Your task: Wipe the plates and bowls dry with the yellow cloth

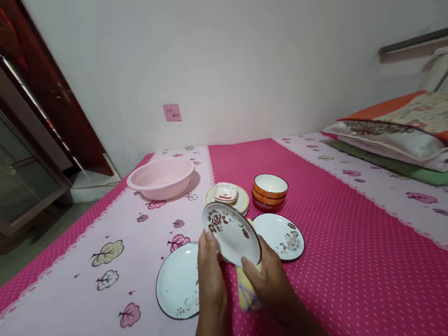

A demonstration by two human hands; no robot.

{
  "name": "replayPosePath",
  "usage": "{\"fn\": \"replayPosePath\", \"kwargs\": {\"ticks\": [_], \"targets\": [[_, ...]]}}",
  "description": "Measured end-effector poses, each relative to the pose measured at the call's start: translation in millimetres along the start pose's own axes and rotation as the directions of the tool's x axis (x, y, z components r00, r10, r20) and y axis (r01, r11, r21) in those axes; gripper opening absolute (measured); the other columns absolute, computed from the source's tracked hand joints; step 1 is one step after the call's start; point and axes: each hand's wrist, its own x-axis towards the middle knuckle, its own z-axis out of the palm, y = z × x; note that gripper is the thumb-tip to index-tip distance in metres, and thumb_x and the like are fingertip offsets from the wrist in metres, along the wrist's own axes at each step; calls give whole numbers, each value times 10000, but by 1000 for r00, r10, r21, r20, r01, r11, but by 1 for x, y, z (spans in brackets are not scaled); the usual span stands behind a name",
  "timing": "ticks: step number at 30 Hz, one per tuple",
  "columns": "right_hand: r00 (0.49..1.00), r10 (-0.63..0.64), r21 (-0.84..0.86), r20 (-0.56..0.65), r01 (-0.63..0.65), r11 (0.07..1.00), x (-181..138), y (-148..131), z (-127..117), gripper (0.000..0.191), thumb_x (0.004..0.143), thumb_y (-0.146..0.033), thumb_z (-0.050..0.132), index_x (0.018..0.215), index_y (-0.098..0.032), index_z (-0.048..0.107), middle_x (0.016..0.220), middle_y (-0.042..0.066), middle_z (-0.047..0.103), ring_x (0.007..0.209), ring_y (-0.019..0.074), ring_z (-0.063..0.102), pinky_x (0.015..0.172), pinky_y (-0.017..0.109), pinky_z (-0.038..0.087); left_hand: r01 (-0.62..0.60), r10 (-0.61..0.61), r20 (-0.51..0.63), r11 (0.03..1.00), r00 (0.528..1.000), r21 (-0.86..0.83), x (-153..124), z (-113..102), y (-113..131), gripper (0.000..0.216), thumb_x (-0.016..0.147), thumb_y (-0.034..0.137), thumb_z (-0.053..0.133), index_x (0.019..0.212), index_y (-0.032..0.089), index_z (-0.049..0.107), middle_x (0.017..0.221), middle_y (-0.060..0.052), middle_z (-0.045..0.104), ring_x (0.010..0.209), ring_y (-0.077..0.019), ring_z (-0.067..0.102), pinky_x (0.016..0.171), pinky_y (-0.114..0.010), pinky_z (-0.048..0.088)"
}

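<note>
We find a white plate (231,233), dark-rimmed with a brown flower print, held tilted above the bed (355,284), near the middle of its front edge. The left hand (209,271) is closed on the plate's near-left rim. The right hand (265,281) pinches the near-right rim, thumb on top. A yellow cloth (246,294) under that hand is mostly hidden. The left hand covers part of the nearer lying plate (177,281). Count: three plates in all, including the farther lying plate (283,237); three stacked bowls (269,192); one pink basin (161,177); one small dish (225,191).
</note>
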Motion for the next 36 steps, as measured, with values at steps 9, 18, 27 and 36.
{"fn": "replayPosePath", "kwargs": {"ticks": [9,18,27,36], "targets": [[882,-460,-744,102,375,553,-4,14,5,587,847,-19,484,1417,-156,492,1137,163,679,999,315,662,842,442,589,237,-209,113,870,971,-432,-5,3,23,453,1006,435,537,1327,153,687,1202,-154,776,1163,-279,715,1092,-427,518],[885,-399,-578,240,461,674,-9,-20,-6,618,865,-31,480,1460,-199,514,1278,149,654,1107,289,647,896,429,595,289,-217,200,822,956,-490,6,-17,21,672,936,684,522,1326,163,691,1215,-175,767,1190,-318,697,1099,-480,504],[817,-556,-603,150,521,604,-9,-48,3,497,971,-70,460,1428,-218,586,1266,137,682,1079,281,631,863,421,545,421,-278,359,802,891,-423,1,-22,6,630,995,630,425,1305,158,705,1126,-165,786,1174,-275,702,1152,-432,449],[910,-396,-688,122,365,628,14,-20,-22,566,875,-7,450,1402,-154,595,1195,162,658,997,305,610,888,482,563,279,-173,253,831,952,-481,2,-16,13,780,883,744,544,1467,228,578,1409,-169,668,1384,-371,548,1149,-536,438]]}}
